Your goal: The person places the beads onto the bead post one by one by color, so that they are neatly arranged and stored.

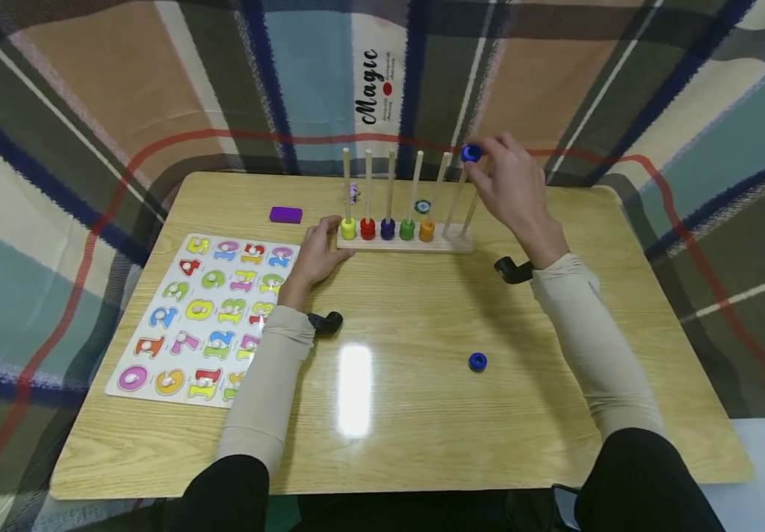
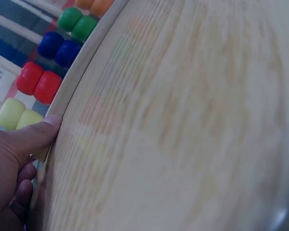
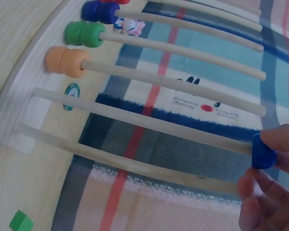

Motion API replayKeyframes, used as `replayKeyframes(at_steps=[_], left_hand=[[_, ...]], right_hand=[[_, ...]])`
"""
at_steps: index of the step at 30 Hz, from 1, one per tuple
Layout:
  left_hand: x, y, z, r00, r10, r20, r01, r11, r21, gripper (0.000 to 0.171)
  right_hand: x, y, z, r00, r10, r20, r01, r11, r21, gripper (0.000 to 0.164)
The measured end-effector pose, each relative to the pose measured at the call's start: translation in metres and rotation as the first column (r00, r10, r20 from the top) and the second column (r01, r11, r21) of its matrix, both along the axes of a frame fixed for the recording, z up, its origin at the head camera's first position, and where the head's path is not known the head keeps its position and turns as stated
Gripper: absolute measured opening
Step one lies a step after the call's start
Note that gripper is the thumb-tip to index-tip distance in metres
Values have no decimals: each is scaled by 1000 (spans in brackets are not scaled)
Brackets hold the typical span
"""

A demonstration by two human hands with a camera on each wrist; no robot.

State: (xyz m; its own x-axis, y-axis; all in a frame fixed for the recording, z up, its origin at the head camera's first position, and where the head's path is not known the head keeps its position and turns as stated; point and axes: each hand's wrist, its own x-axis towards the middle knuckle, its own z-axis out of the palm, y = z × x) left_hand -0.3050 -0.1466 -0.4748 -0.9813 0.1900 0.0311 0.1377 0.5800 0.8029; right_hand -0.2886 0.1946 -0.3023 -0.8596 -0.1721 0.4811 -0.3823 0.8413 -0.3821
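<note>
A pale wooden base (image 1: 395, 244) carries a row of upright pegs. Yellow, red, blue, green and orange beads (image 1: 426, 230) sit low on the pegs from the left; the two rightmost pegs are bare along their shafts. My left hand (image 1: 318, 255) grips the base's left end, thumb on the front edge beside the yellow beads (image 2: 19, 114). Between thumb and fingers, my right hand (image 1: 515, 196) pinches a blue bead (image 3: 263, 151) at the tip of the second peg from the right; whether it is threaded I cannot tell. Another blue bead (image 1: 477, 362) lies on the table.
A white number puzzle board (image 1: 179, 380) lies at the table's left. Behind the pegs are a purple block (image 1: 285, 215), a small round dark-rimmed piece (image 1: 423, 207) and a little figure (image 1: 354, 193). A green block (image 3: 21, 221) shows in the right wrist view. Plaid cloth hangs behind the table (image 1: 415, 428).
</note>
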Motion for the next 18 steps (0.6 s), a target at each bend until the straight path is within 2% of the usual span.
replayKeyframes(at_steps=[12, 14, 18], left_hand=[[0, -1, 1, 1000, -3, -6, 3, 1000, -2, 76], [0, -1, 0, 1000, -3, -5, 3, 1000, -4, 76], [-1, 1, 0, 1000, -3, -8, 3, 1000, 2, 76]], right_hand=[[0, -2, 0, 986, -35, 164, 20, 996, 87, 50], [3, -2, -2, 989, -35, 146, 23, 996, 85, 55], [15, 2, -8, 1000, -9, 26, 8, 999, 34, 58]])
